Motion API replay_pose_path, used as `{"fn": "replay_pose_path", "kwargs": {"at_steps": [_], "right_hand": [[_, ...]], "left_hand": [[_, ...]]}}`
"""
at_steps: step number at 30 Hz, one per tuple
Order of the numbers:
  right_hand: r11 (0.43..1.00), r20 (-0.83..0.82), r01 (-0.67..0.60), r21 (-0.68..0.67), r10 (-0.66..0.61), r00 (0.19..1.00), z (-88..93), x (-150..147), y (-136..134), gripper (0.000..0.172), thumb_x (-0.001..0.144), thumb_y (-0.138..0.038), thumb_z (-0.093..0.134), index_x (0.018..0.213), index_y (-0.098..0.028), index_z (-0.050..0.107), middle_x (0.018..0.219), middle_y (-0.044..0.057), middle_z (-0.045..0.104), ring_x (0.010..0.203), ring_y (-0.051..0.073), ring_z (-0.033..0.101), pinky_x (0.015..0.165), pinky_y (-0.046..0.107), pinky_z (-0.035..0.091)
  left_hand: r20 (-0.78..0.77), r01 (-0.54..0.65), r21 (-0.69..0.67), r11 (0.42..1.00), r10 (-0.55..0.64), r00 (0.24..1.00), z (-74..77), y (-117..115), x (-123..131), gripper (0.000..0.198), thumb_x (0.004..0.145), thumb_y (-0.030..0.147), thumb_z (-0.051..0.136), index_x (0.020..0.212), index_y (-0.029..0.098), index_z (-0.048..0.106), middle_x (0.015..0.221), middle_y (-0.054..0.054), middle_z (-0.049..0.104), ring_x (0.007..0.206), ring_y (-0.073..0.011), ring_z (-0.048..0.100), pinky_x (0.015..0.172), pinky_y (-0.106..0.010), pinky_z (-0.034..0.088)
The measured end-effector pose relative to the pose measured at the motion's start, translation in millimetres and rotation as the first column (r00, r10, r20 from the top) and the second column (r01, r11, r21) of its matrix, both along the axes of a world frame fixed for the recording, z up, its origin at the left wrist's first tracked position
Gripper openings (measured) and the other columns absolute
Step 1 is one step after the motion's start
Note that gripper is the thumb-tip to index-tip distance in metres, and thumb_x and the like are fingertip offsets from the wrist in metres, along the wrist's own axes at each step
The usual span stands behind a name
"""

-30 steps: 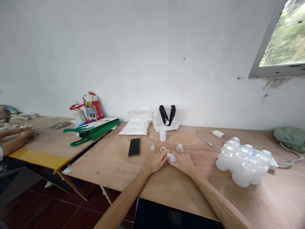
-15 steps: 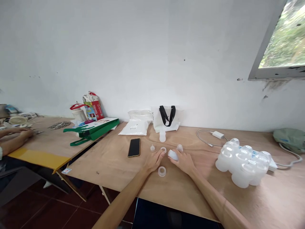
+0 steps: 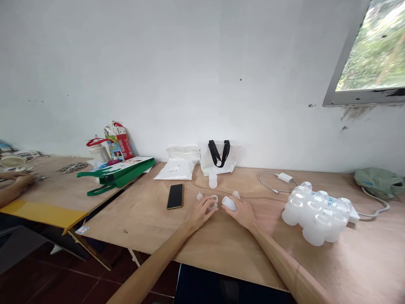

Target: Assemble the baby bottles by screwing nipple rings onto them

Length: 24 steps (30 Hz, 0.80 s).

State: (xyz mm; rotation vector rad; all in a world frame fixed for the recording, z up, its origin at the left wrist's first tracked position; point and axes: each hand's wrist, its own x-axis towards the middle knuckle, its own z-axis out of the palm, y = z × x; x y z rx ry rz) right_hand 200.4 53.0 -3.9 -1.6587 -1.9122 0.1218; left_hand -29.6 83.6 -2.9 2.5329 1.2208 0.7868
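Just above the light plywood tabletop, the left hand pinches a clear round plastic ring, while the right hand curls over a frosted white rounded plastic piece, just beside it.

**Your plywood table, loaded**
Lying on it: a black smartphone, white plastic pouch, white tote bag, small upright plastic bottle, clustered plastic bottles.

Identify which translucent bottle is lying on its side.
The one at the right hand, lying against its fingers; the bottle by the white bag and the packed cluster stand on end.
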Motion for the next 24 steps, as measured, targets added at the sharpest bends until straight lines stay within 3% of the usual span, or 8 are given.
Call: {"fn": "replay_pose_path", "kwargs": {"at_steps": [4,8,13,18,21,24], "right_hand": [[0.999,-0.115,-0.028,0.020,0.031,0.993,-3.9,0.9,1.5,0.034,0.090,-0.049,0.066,0.114,-0.027,0.069,0.102,0.006,0.078,0.091,0.031,0.075,0.076,0.036,0.052],[0.995,-0.253,-0.008,0.098,0.032,0.967,-7.3,3.5,3.2,0.042,0.088,-0.058,0.063,0.115,-0.026,0.068,0.109,0.009,0.075,0.102,0.032,0.072,0.088,0.040,0.053],[0.973,-0.484,0.155,0.169,-0.055,0.873,-13.1,14.7,10.9,0.062,0.098,-0.067,0.036,0.136,-0.020,0.050,0.128,0.015,0.066,0.119,0.031,0.063,0.101,0.045,0.049],[0.947,-0.648,0.282,0.155,-0.118,0.753,-22.6,33.6,27.9,0.064,0.099,-0.069,0.035,0.141,-0.021,0.040,0.141,0.018,0.056,0.132,0.031,0.053,0.112,0.048,0.041],[0.963,-0.698,0.235,0.135,-0.076,0.712,-28.9,47.1,43.2,0.066,0.095,-0.071,0.043,0.136,-0.020,0.047,0.139,0.018,0.059,0.130,0.033,0.056,0.112,0.050,0.043],[0.986,-0.733,0.109,0.130,0.022,0.679,-34.6,58.0,62.1,0.072,0.088,-0.071,0.055,0.137,-0.019,0.050,0.139,0.018,0.063,0.126,0.032,0.062,0.104,0.048,0.052]], "left_hand": [[0.027,-0.097,0.013,0.995,0.097,0.995,2.1,13.9,8.5,0.031,0.105,0.045,0.038,0.120,0.034,0.063,0.136,0.003,0.065,0.123,-0.0269,0.057,0.101,-0.037,0.045],[-0.021,-0.084,-0.015,0.996,0.084,0.996,6.0,24.6,19.0,0.028,0.105,0.040,0.038,0.118,0.033,0.062,0.133,0.003,0.066,0.123,-0.0263,0.056,0.102,-0.036,0.044],[-0.048,-0.037,0.014,0.999,0.038,0.998,6.9,26.9,25.0,0.025,0.102,0.030,0.045,0.121,0.028,0.061,0.129,-0.002,0.068,0.122,-0.0261,0.059,0.106,-0.036,0.044],[-0.062,-0.082,0.018,0.996,0.083,0.995,3.5,30.6,31.1,0.022,0.099,0.027,0.049,0.119,0.024,0.059,0.122,-0.006,0.069,0.114,-0.0255,0.064,0.099,-0.037,0.049],[-0.072,-0.099,0.003,0.995,0.099,0.992,2.1,32.3,34.6,0.020,0.100,0.025,0.048,0.117,0.024,0.058,0.122,-0.008,0.069,0.111,-0.0252,0.065,0.094,-0.037,0.051],[-0.069,-0.096,-0.014,0.995,0.095,0.993,1.7,32.1,35.3,0.021,0.100,0.024,0.048,0.119,0.023,0.057,0.125,-0.009,0.067,0.110,-0.0250,0.066,0.092,-0.036,0.052]]}}
